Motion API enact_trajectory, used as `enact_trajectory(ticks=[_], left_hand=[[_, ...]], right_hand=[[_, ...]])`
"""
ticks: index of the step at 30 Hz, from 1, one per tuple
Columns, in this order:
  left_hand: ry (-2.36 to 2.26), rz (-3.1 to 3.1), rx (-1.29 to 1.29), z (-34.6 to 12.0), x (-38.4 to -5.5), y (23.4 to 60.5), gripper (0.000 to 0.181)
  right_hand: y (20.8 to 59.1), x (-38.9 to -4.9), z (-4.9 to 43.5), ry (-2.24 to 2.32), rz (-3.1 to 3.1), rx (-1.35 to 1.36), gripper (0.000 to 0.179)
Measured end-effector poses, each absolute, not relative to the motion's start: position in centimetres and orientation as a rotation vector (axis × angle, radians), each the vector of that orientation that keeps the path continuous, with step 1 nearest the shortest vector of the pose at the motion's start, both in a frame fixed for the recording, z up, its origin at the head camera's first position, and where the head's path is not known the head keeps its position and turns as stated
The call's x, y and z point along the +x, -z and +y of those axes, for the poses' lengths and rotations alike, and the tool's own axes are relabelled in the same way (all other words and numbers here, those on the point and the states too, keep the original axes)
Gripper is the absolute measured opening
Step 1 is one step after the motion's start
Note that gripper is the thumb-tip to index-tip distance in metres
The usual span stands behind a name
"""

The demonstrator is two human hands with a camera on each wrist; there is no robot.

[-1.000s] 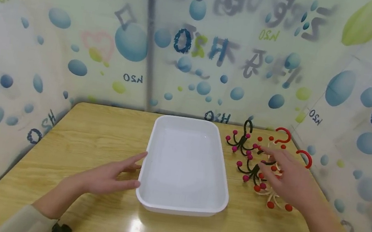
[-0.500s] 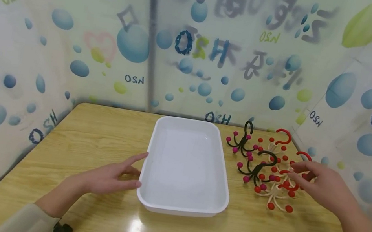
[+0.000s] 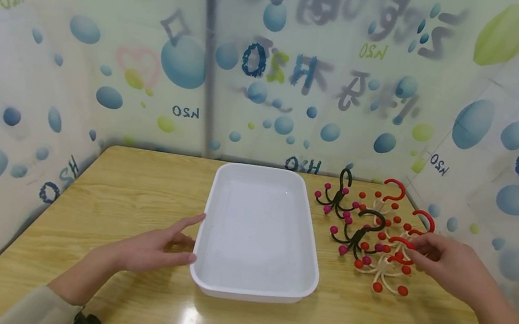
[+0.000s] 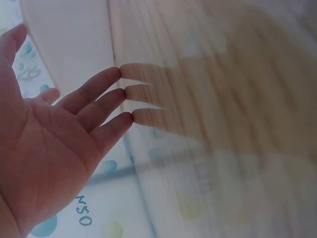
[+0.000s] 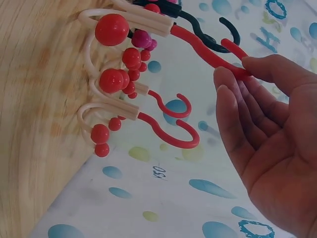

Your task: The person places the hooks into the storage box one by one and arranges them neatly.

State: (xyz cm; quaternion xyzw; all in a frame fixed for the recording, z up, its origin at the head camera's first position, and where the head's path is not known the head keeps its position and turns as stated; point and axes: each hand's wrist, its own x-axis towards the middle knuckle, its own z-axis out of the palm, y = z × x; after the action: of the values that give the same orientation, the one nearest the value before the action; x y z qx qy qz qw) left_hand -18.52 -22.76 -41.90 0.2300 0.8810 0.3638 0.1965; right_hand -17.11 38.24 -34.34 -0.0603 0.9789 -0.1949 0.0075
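Note:
My right hand (image 3: 453, 269) pinches the red curved top of the nearest cream hook hanger (image 3: 384, 267), a rack of several prongs tipped with red balls. In the right wrist view, thumb and fingertips meet on that red hook (image 5: 205, 52), while the prongs stand on the wood. Behind it are two more cream hangers with red hooks (image 5: 173, 136). To their left stand two black hangers (image 3: 355, 239) with magenta ball tips. My left hand (image 3: 152, 251) has its fingers spread, thumb and index fingertip at the left rim of a white tray (image 3: 251, 295); other fingertips touch the table (image 4: 213, 99).
The tray has bare white insides and sits mid-table. Close behind the wooden tabletop (image 3: 152, 180) rises a back curtain (image 3: 146, 118) printed with blue and green bubbles, and similar sheets enclose both sides. The hangers crowd together near the right back corner.
My right hand has moved right from above the hangers, then slightly down onto the nearest red hook, and now pinches it. My left hand and the tray stay in place.

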Motion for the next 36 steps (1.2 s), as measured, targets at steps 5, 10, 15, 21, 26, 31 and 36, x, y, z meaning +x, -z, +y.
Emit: enact_trajectory(ticks=[5,10,15,21,26,31,36], left_hand=[[-1.014,2.473,0.641,-22.7,-18.5,41.9,0.088],[-1.013,2.482,0.644,-22.7,-18.6,42.0,0.088],[-1.019,2.480,0.651,-22.7,-18.5,42.1,0.088],[-1.022,2.477,0.673,-22.8,-18.5,42.1,0.088],[-1.022,2.473,0.695,-22.9,-18.5,42.1,0.088],[-1.029,2.463,0.686,-22.8,-18.6,42.1,0.088],[-1.038,2.462,0.701,-22.8,-18.6,42.2,0.089]], right_hand=[[34.3,-16.8,38.1,0.602,3.089,-0.178,0.030],[34.0,-16.5,38.1,0.569,3.151,-0.197,0.025],[33.3,-15.9,38.0,0.545,3.188,-0.201,0.024],[32.6,-15.0,37.1,0.558,3.263,-0.261,0.020],[32.0,-14.3,35.5,0.594,3.325,-0.340,0.018],[31.5,-14.3,33.4,0.626,3.383,-0.497,0.014],[30.6,-14.9,31.1,0.696,3.373,-0.646,0.014]])
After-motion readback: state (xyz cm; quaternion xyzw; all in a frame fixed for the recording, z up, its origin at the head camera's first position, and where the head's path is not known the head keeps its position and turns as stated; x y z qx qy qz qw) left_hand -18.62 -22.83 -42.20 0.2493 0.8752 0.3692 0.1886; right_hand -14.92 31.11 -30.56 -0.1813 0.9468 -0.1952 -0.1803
